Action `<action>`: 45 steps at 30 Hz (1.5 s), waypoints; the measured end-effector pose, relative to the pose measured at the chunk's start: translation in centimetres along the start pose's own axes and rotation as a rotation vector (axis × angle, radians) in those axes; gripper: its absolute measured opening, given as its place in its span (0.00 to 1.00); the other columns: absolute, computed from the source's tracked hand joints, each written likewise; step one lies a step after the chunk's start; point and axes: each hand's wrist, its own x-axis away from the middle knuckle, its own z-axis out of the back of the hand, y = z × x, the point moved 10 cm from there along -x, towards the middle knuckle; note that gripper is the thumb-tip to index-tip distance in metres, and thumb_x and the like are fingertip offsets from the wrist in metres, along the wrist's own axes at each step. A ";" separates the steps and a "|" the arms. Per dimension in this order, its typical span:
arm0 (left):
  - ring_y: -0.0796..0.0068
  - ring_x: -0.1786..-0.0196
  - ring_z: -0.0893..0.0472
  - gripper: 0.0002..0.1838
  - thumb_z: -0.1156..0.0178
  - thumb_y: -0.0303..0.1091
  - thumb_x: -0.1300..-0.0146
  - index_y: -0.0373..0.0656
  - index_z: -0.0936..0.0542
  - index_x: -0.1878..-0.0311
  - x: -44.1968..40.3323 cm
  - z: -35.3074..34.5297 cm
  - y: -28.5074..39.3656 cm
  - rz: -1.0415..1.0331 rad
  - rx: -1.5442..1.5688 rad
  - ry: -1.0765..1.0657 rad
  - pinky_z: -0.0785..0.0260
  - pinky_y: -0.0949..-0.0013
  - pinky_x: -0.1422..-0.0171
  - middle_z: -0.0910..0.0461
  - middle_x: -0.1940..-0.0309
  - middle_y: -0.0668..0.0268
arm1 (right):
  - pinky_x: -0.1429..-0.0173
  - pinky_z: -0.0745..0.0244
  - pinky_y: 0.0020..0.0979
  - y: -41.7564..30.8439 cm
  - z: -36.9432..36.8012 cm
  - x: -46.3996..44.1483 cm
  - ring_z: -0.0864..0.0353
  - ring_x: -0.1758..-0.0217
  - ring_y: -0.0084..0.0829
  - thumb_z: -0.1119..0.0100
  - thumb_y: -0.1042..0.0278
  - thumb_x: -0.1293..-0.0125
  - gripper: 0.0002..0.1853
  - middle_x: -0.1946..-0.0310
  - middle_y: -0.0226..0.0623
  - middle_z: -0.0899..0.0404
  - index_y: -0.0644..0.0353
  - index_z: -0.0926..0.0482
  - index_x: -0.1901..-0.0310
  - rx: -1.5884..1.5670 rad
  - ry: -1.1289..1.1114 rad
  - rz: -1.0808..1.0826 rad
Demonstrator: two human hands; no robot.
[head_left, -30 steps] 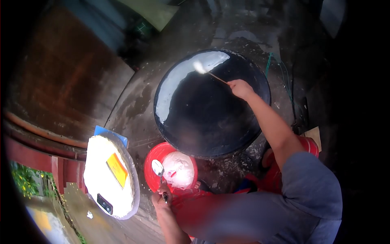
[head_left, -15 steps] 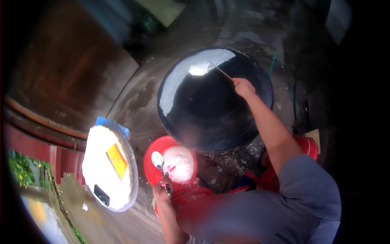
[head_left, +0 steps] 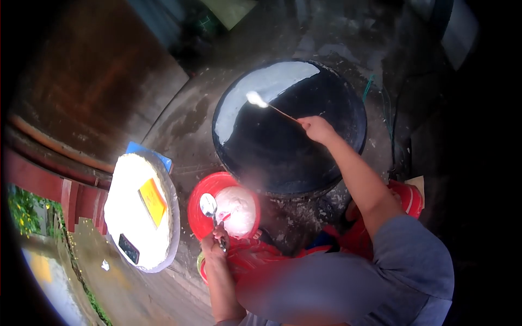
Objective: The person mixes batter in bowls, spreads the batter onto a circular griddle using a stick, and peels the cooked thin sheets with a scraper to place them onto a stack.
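My right hand (head_left: pixel 318 130) is closed around a thin stick (head_left: pixel 284 114) over a large round black griddle (head_left: pixel 293 146). A lump of wet white batter (head_left: pixel 255 99) covers the stick's far end. Along the griddle's upper left lies a curved band of spread batter (head_left: pixel 272 79). In my left hand (head_left: pixel 215 243) is a shiny metal spoon (head_left: pixel 208 204), bowl upward, above a red basin (head_left: pixel 197 220). A smooth white mass of dough or batter (head_left: pixel 239 214) sits in that basin.
A round stack topped in white (head_left: pixel 130 201) stands at the left, bearing a yellow packet (head_left: pixel 153 202) and a phone (head_left: pixel 129 248). A blue board (head_left: pixel 149 155) pokes out behind it. Another red container (head_left: pixel 408 198) is by my right side. Green cord (head_left: pixel 368 87) lies right of the griddle.
The stick's tip has moved left and slightly down, with my right hand following. The batter lump looks smaller, and the band beneath it is more evenly spread. My left hand still holds the spoon.
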 end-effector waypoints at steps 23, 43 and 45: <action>0.79 0.80 0.32 0.11 0.61 0.24 0.35 0.26 0.35 0.55 0.2 1.5 0.8 -0.094 -0.152 0.032 0.37 0.77 0.79 0.31 0.76 0.66 | 0.49 0.29 0.31 -1.8 -1.3 4.0 0.22 0.52 0.38 0.50 0.62 0.37 0.14 0.55 0.36 0.21 0.42 0.22 0.50 -0.022 -0.064 0.076; 0.79 0.81 0.32 0.12 0.60 0.25 0.35 0.25 0.34 0.54 1.8 2.9 1.3 -0.064 -0.143 -0.035 0.37 0.78 0.79 0.30 0.75 0.65 | 0.57 0.28 0.29 -2.1 -6.2 16.8 0.20 0.63 0.37 0.49 0.64 0.38 0.15 0.62 0.44 0.20 0.49 0.22 0.49 -0.142 -0.169 0.078; 0.78 0.80 0.33 0.13 0.62 0.28 0.34 0.25 0.35 0.55 2.2 2.7 1.2 -0.059 -0.147 -0.046 0.37 0.78 0.78 0.31 0.75 0.64 | 0.59 0.27 0.30 -1.6 -6.2 19.8 0.19 0.65 0.38 0.46 0.64 0.40 0.16 0.63 0.45 0.20 0.48 0.23 0.48 -0.114 -0.187 0.102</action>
